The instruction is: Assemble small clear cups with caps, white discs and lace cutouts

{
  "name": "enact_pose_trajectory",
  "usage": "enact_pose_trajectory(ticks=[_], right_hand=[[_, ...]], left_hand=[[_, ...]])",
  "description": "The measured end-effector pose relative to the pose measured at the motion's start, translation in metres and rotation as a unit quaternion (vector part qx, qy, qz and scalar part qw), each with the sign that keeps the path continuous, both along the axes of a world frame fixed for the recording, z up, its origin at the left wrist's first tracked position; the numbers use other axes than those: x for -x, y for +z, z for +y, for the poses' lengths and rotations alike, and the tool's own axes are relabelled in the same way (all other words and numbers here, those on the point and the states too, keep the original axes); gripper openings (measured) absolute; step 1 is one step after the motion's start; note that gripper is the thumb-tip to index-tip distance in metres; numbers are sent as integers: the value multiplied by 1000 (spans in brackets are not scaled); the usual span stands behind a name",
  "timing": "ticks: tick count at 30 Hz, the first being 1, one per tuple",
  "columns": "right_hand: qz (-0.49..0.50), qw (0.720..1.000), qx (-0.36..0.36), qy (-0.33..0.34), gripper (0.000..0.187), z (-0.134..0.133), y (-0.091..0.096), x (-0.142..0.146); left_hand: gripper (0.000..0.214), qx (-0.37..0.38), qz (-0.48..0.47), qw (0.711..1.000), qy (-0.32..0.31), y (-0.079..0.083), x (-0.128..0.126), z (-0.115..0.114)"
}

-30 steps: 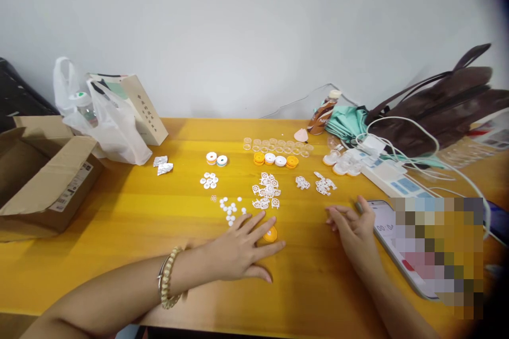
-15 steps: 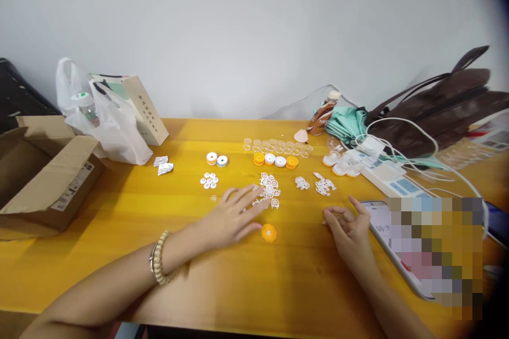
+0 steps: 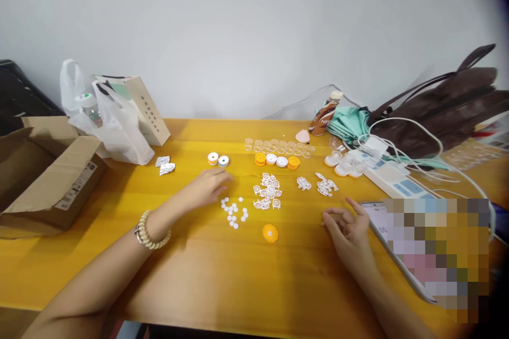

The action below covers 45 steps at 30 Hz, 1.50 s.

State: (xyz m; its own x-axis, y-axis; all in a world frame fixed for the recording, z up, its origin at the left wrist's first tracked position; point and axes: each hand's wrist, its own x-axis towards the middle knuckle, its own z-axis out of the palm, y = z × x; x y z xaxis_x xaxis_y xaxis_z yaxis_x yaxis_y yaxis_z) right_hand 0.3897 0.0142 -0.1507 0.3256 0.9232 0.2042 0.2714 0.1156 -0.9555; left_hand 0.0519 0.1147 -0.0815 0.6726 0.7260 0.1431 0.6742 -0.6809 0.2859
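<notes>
My left hand (image 3: 209, 188), a beaded bracelet (image 3: 149, 233) at its wrist, hovers over the table left of centre. Its fingers are apart, and I see nothing in them. Several small white discs (image 3: 234, 212) lie scattered to its lower right. Loosely curled, my right hand (image 3: 350, 230) rests at the right with one finger stretched out and nothing held. Between the hands lies an orange scalloped disc (image 3: 270, 233) with a pale centre. Beyond it is a pile of white openwork plastic parts (image 3: 268, 190); smaller clusters of white parts (image 3: 326, 185) sit further right.
Clear plastic rings (image 3: 281, 146) stand behind orange and white spool-like pieces (image 3: 271, 159). An open cardboard box (image 3: 79, 185) and a plastic bag (image 3: 119, 132) stand left. A phone (image 3: 401, 254), power strip (image 3: 392, 180), bottle (image 3: 325, 114) and brown bag (image 3: 441, 111) occupy the right.
My left hand has moved left and away from the orange disc, uncovering the openwork pile. It now covers the group of white round pieces; small discs lie in view beside it. My right hand stays put.
</notes>
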Motion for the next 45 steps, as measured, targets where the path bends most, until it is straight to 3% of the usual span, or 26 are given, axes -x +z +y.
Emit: enact_pose_trajectory(ticks=[4,12,18,22,26,31,35,41,45], right_hand=[[-42,999,-1,9,57,-1,4,3],[-110,993,-13,43,49,-6,8,13],[-240,957,-22,162,26,-16,21,33],[-296,923,-34,241,41,-13,30,49],[-307,906,-43,289,54,-3,26,58],[-310,900,-49,302,44,4,19,62],[-311,901,-55,298,32,4,21,64],[-319,900,-77,286,23,5,19,66],[-323,899,-77,285,21,5,17,66]], left_hand=[[13,85,29,995,-40,4,2,-1],[11,118,12,992,-29,-2,-7,-4],[10,107,17,994,-12,-5,-9,-5],[12,78,22,997,-4,-7,-13,-5],[15,45,-9,999,-4,-4,-20,-12],[16,138,-142,980,-24,3,-40,-39],[13,211,-176,960,-59,-2,-61,-55],[13,259,-193,944,-61,-24,-76,-54],[13,273,-190,941,-55,-29,-78,-56]])
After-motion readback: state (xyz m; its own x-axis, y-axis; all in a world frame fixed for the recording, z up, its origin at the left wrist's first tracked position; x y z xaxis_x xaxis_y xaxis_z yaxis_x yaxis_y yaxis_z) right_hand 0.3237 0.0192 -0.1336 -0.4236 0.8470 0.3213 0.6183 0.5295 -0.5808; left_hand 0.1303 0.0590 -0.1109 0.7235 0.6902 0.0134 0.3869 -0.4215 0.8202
